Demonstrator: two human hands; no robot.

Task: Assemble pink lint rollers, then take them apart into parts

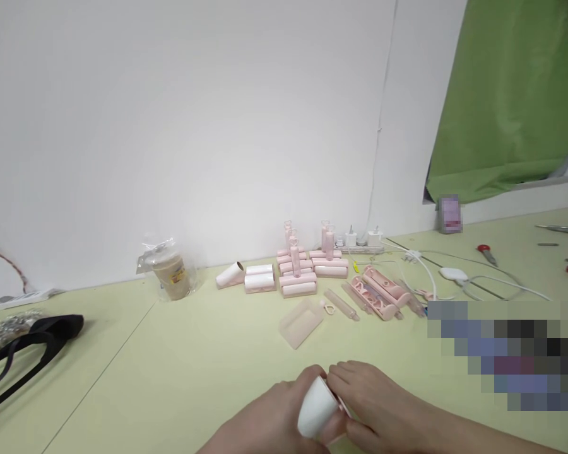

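Close to me at the bottom centre, my left hand [284, 410] is wrapped around a white lint roller roll [318, 407]. My right hand [373, 400] closes on the roll's right side, where a pale pink part [335, 429] shows between the two hands. How far that pink part reaches is hidden by my fingers. Beyond the hands lie a translucent pink cover [301, 323] and a clear pink handle tube [341, 304]. Farther back stand several pink lint rollers [298, 285], some with upright handles. Two open pink roller cases [378, 292] lie to their right.
Loose white rolls [260, 279] rest near the wall, left of the rollers. A bagged drink cup [173, 271] stands farther left, and black straps [42, 334] lie at the left edge. On the right are a power strip [360, 248], cables, red-handled tools [486, 252] and a pixelated area.
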